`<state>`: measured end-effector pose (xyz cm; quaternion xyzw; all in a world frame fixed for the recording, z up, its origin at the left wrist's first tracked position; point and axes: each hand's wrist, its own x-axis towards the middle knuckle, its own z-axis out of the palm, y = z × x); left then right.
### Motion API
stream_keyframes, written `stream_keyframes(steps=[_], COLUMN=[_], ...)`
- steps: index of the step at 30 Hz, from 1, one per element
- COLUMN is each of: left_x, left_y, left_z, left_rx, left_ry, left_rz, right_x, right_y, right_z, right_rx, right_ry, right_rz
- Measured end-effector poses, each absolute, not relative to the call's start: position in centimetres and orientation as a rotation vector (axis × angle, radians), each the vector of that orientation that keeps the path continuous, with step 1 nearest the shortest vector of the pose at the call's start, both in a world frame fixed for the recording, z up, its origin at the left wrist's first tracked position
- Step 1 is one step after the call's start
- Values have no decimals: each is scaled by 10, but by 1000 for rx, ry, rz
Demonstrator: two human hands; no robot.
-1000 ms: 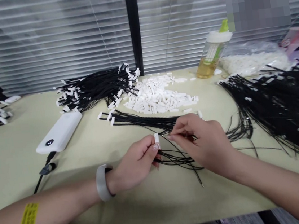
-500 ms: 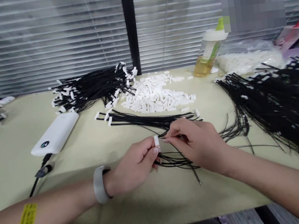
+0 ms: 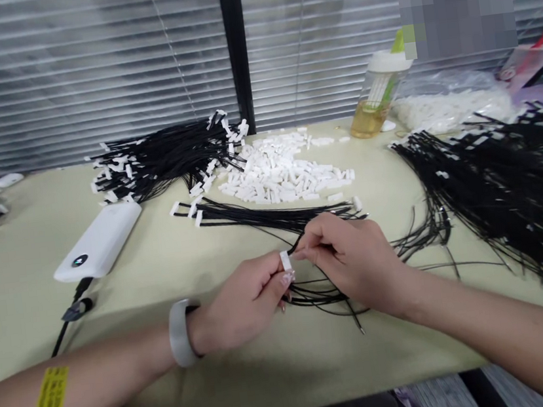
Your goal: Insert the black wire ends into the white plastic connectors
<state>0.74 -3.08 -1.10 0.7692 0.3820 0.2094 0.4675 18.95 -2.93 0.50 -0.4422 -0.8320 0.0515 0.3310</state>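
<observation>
Left hand pinches a white plastic connector housing upright between thumb and forefinger, while the right hand closes, just beside it, on what appears to be a thin black wire. Whether the wire has entered the housing is hidden by the fingers. Below the grip lies a loose tangle of black wires, one showing a bare metal tip. Directly ahead of the grip, a black wire bundle has white housings at its far ends. Beyond that bundle lies a heap of loose white housings, with a bag of more housings farther ahead and to the right. Farther ahead and to the left, a second bundle carries white housings at its ends. A large mass of black wires lies right of the grip, with small white pieces at its far edge. Work in progress: many wires are bundled with housings, while many loose housings and the tangle below the grip remain. All of this lies on a pale green table.
</observation>
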Motion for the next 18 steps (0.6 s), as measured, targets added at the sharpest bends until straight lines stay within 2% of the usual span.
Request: stream_keyframes(steps=[7, 13, 18], left_x=[7, 9, 9], left_y=[-30, -28, -28], left_z=[-12, -9, -9], left_rx=[1884, 1646, 1560], left_ry=[923, 890, 956], left_rz=[495, 572, 677], right_x=[189, 192, 193], right_y=[-26, -24, -24], right_z=[5, 10, 6], right_rx=[-1099, -1120, -1095], right_ry=[-2210, -2212, -2221], right_rz=[94, 176, 73])
